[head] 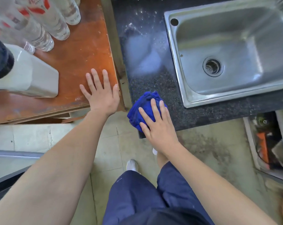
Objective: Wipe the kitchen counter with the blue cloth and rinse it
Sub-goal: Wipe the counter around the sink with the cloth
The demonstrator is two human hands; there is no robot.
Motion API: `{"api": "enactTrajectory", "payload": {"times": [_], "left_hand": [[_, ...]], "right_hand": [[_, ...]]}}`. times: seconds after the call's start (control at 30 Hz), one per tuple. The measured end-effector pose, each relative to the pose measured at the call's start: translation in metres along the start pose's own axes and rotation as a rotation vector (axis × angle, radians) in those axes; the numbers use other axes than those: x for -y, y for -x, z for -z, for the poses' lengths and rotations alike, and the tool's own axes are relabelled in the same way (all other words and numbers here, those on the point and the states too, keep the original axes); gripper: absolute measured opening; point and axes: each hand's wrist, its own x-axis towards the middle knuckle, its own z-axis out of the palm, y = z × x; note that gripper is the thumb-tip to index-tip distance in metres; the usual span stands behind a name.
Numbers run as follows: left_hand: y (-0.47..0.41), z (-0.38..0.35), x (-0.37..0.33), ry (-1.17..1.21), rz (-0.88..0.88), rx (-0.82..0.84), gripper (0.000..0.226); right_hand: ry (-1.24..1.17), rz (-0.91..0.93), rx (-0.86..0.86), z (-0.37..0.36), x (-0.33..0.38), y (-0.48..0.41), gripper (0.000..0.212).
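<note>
Right hand (158, 125): pressing flat, fingers straight, on the blue cloth (144, 108) at the counter (155, 82) near corner.
Left hand (101, 93): resting open on the wooden table (82, 51), gripping nothing.
White smear (144, 54): lying straight ahead of the cloth.
Sink (235, 51): sitting rightward, nearer the right hand.

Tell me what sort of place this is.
Most likely a modest kitchen: a stainless steel sink sits in a dark speckled counter, the right hand presses a blue cloth on it, and clear bottles stand on a worn wooden table alongside.
</note>
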Motion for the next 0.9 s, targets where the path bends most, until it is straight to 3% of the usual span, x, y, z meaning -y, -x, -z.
{"api": "enactTrajectory", "payload": {"times": [0.2,0.37,0.53,0.73,0.9], "left_hand": [[-0.001,0.002,-0.001,0.001,-0.005,0.021,0.067],[-0.001,0.0,0.0,-0.022,-0.009,-0.013,0.066],[-0.001,-0.002,0.001,-0.036,0.003,-0.022,0.066],[0.002,0.001,-0.003,-0.018,0.001,-0.008,0.066],[0.001,0.005,0.0,-0.026,0.004,0.019,0.067]], "right_hand": [[-0.026,0.0,-0.018,0.002,-0.002,-0.004,0.054],[-0.044,0.01,-0.061,0.02,0.001,-0.079,0.057],[-0.03,-0.07,0.002,0.03,0.021,-0.128,0.059],[-0.078,-0.038,-0.122,-0.001,0.02,-0.034,0.055],[-0.03,-0.022,-0.083,-0.015,0.0,0.031,0.054]]}}
